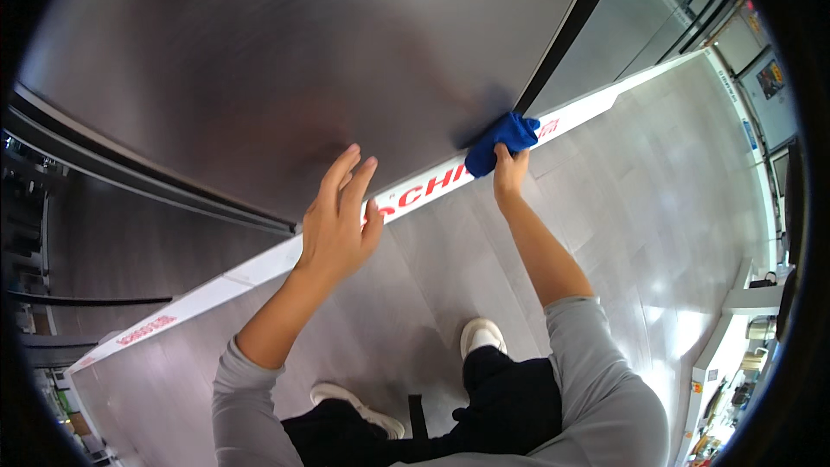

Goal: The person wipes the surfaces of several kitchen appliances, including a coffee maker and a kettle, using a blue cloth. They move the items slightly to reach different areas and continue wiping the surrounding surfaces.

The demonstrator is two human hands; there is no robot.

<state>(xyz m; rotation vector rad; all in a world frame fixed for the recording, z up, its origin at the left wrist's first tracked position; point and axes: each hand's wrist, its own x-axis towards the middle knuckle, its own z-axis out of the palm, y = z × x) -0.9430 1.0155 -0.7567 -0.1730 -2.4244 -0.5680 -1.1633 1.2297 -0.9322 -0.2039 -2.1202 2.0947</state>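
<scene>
My right hand [508, 168] grips a bunched blue cloth [499, 141] and presses it against the lower part of a tall brushed-steel appliance door [285, 69], close to the black vertical seam [566, 30] between two doors. My left hand [339, 218] is flat with fingers spread, resting on the bottom edge of the same door just above the white base strip [259, 264]. It holds nothing. Both forearms come up from grey sleeves.
A white base strip with red lettering runs diagonally under the appliances. Grey wood-look floor [622, 207] lies to the right, with my white shoes [481, 335] on it. More steel appliances [666, 17] stand in a row beyond; shelves with small goods [735, 363] are at the lower right.
</scene>
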